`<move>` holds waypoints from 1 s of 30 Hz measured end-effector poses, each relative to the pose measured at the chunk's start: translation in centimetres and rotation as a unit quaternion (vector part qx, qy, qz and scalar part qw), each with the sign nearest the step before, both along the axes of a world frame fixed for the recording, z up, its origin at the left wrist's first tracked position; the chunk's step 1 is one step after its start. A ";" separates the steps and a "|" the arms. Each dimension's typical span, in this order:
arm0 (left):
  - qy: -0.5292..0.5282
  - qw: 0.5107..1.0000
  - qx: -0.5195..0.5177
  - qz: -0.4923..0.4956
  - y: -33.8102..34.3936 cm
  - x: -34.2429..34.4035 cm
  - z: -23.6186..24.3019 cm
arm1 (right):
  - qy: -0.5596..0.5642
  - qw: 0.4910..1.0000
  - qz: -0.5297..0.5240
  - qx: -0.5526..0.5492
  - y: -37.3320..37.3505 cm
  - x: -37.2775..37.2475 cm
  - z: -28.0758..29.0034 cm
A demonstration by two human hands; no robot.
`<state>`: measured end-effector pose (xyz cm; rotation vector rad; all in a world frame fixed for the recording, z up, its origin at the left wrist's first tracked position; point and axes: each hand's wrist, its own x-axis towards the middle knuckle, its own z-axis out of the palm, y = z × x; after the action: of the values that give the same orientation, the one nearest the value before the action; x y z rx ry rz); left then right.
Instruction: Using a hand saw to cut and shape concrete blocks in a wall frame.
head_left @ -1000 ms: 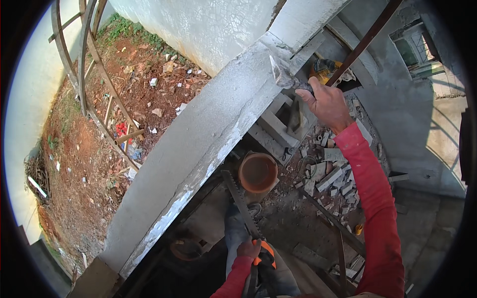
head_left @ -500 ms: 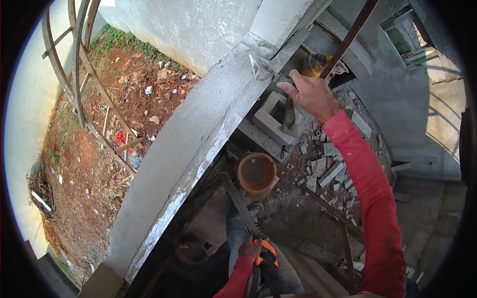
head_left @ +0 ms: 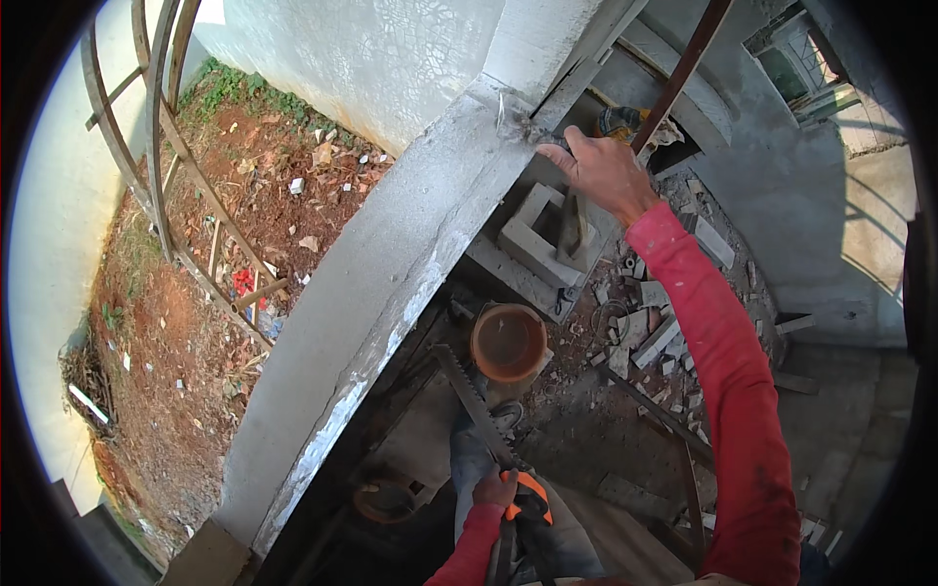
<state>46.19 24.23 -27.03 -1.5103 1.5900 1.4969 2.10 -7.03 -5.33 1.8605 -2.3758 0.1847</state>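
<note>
I am running the right hand (head_left: 606, 174) out over the wall top (head_left: 337, 298), its fingers curling firmly around a handle that the hand is mostly hiding and its thumb lying forward along it. That handle is belonging to a trowel (head_left: 510, 119), whose pale, smeared blade is lying over the far end of the wall top, just beside the pillar (head_left: 535, 44); I am not managing to tell how much of the blade is touching.

Low in the view, I am holding the saw (head_left: 473, 402) in the left hand (head_left: 494, 488), the fingers wrapping closely around its orange-and-black grip. The toothed blade is slanting up and leftward, its tip ending near a brown bucket (head_left: 510, 374).

Beyond the bucket, a pale angular block (head_left: 532, 232) is sitting just inside the wall, and broken rubble (head_left: 660, 340) is lying to the right, partly behind the red sleeve (head_left: 718, 361). On the wall's other side, a curved frame (head_left: 159, 146) is standing over littered reddish soil (head_left: 186, 342).
</note>
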 end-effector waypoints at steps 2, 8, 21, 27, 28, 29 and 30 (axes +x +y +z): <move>-0.001 1.000 0.010 -0.013 0.3 0.0 -0.3 | -0.008 0.999 0.015 -0.051 0.6 -0.5 0.4; -0.016 0.999 0.025 -0.021 1.0 0.8 -0.4 | -0.033 0.997 -0.024 -0.073 -0.1 -0.3 -0.1; -0.036 0.998 0.044 -0.034 1.1 1.5 -1.4 | -0.076 0.994 -0.016 -0.074 0.6 0.3 0.2; -0.001 1.000 0.017 -0.024 1.1 1.8 -2.8 | -0.060 0.996 -0.031 -0.064 1.9 0.9 1.1; -0.008 0.999 0.023 -0.029 0.6 0.9 -2.2 | -0.069 0.992 -0.037 -0.096 4.2 1.6 0.8; -0.008 0.999 0.015 -0.036 0.1 1.0 -2.7 | -0.074 0.987 -0.040 -0.134 6.6 2.6 1.4; 0.027 0.999 0.044 0.015 -0.4 2.4 -4.4 | -0.114 0.976 -0.033 -0.185 8.5 5.0 2.0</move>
<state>48.57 23.86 -31.40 -1.4617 1.5163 1.6156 7.13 1.44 -3.29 1.6582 -2.3307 0.8139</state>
